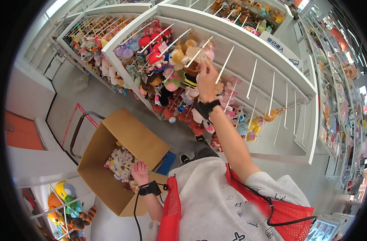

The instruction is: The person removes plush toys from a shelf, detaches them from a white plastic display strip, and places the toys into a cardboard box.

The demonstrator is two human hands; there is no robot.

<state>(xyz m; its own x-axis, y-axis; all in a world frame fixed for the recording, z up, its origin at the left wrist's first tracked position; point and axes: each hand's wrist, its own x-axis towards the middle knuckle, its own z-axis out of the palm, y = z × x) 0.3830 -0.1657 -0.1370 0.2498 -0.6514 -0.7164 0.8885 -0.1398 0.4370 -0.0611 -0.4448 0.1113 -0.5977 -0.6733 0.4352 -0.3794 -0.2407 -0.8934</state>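
Note:
My right hand (207, 79) is raised to the white display rack (207, 22). Its fingertips touch a small tan plush keychain (198, 54) near the tip of a white metal hook (193, 59); whether they grip it is unclear. Close by hang a plush in a red cap (157, 61) and a black and yellow striped plush (190, 80). My left hand (140, 172) rests over the near side of an open cardboard box (96, 159), palm side partly hidden. Inside the box lies a pile of white plush toys (121, 161).
A curved cart handle (78, 129) stands behind the box, and a blue folder-like object (166, 162) lies beside it. Lower left, a white wire rack (65, 205) holds larger plush toys. Bare hooks (251, 79) stick out at the right of the display rack. Tall stocked shelves (331, 114) line the right.

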